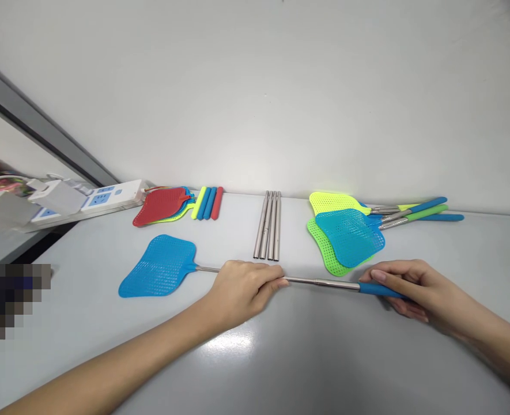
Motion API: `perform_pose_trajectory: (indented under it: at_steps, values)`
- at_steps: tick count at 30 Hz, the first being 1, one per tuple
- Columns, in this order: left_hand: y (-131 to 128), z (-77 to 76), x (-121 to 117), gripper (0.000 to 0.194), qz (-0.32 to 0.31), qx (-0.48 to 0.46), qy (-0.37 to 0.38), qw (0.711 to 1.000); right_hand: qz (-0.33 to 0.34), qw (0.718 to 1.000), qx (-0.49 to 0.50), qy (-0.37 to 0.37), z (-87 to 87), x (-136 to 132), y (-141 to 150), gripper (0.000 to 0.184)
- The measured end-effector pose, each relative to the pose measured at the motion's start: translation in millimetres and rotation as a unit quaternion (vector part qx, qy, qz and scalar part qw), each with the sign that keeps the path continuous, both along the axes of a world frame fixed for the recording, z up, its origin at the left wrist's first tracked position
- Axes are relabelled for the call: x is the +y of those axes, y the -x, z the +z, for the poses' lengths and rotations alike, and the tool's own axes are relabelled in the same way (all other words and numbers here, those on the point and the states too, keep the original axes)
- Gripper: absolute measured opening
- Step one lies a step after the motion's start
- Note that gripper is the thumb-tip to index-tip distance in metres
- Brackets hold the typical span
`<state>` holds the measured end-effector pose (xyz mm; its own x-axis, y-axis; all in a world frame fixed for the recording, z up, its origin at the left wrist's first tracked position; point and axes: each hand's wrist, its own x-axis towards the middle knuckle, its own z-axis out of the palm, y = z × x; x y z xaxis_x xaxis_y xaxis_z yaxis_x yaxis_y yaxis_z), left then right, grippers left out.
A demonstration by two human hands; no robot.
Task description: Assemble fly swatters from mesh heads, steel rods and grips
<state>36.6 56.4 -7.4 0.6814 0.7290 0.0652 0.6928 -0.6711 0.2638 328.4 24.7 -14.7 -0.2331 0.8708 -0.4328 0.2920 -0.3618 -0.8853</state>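
A blue fly swatter [158, 268] with an extended metal rod lies crosswise in front of me, its perforated head to the left. My left hand [248, 288] is closed around the middle of the rod. At the other end, my right hand [410, 288] grips the blue handle, thumb on top. Just beyond my left hand, several loose metal rods [267, 226] rest side by side. Past the rod on the right sits a pile of fly swatters [350, 236] with yellow, blue and green heads, their handles pointing right.
At the back left, red, blue and yellow swatter heads [162, 206] are stacked beside a row of coloured handles [207, 203]. A white power strip [108, 196] with plugged-in adapters stands at the far left. A pale wall [263, 104] closes off the grey table [306, 363] behind.
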Motion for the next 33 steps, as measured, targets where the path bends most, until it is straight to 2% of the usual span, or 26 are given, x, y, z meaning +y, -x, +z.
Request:
perform_pose_trajectory:
  at_steps: [13,28,33]
  values:
    - [-2.5,-1.6,-1.5,0.026,0.062,0.002,0.018,0.998,-0.001,1.0,0.0,0.004,1.3,0.1,2.3,0.037]
    - [-3.2,-1.7,-1.0,0.028,0.062,0.006,0.029,0.998,-0.001,1.0,0.006,-0.007,-2.5,0.6,5.3,0.036]
    - [-3.4,-3.2,-1.4,0.029,0.07,-0.004,0.029,0.997,-0.001,1.0,-0.002,-0.01,4.8,1.2,10.5,0.038]
